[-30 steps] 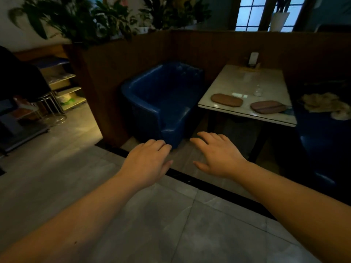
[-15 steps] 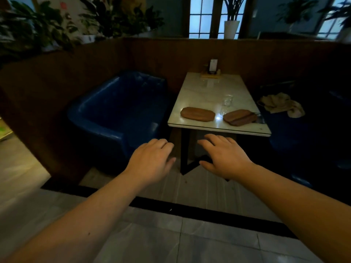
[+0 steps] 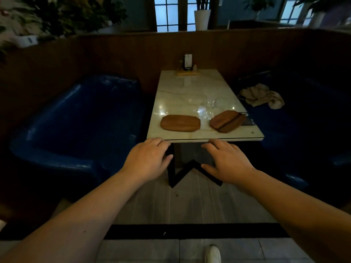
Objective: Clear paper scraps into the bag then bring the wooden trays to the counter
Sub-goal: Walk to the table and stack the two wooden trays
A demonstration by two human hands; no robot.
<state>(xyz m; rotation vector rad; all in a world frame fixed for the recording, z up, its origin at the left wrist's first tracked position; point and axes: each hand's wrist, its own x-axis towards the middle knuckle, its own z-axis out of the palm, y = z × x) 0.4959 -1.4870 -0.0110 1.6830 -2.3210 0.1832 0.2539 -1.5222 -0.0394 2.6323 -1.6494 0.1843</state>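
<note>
Two wooden trays lie near the front edge of a pale marble table (image 3: 190, 88). The left tray (image 3: 180, 123) is a flat rounded oblong. The right tray (image 3: 227, 121) lies at an angle and looks like two pieces stacked. My left hand (image 3: 147, 160) and my right hand (image 3: 227, 164) are held out, palms down, fingers apart, in front of and below the table's front edge. Neither hand holds anything. No paper scraps or bag can be made out.
A small clear glass (image 3: 211, 101) stands behind the trays. A wooden holder with a card (image 3: 187, 70) sits at the table's far end. Blue seats flank the table, the left seat (image 3: 79, 126) bare and the right with a crumpled beige cloth (image 3: 263, 95). My white shoe (image 3: 213, 254) shows below.
The view has swung and closed in, so the table now sits straight ahead and nearer. My hands keep the same open pose and now reach up to the table's front edge.
</note>
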